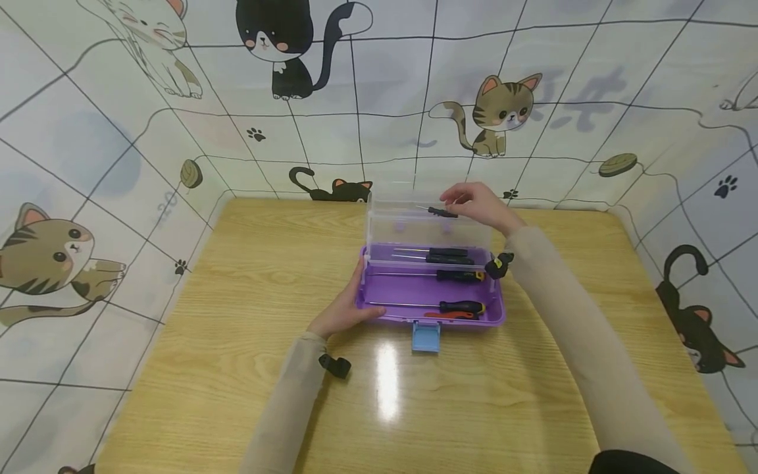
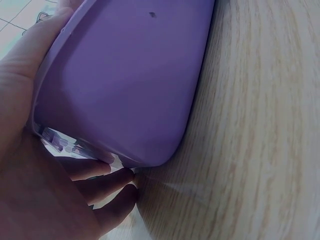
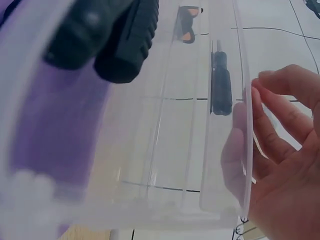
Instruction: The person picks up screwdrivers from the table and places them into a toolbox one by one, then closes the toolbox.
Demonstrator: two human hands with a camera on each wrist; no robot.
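Toolbox (image 1: 393, 289), purple, on table (image 1: 237, 329); probably light, stiff, smooth. Left hand (image 1: 346, 311): clamped on its left end, a sound hold. Clear lid (image 1: 381, 232): raised, likely thin; best taken by edge. Small screwdriver (image 1: 443, 212): in lid. Right hand (image 1: 478, 205): at lid; pinching, cannot tell.

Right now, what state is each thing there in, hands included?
Purple box: open.
Clear lid: raised.
Blue latch: undone.
Small screwdriver: at the lid, not in the fingers.
Four larger screwdrivers: lying in the box.
Orange tool: lying by the box's front wall.
Left hand: gripping the box's left end.
Right hand: at the lid's upper edge; grip unclear.
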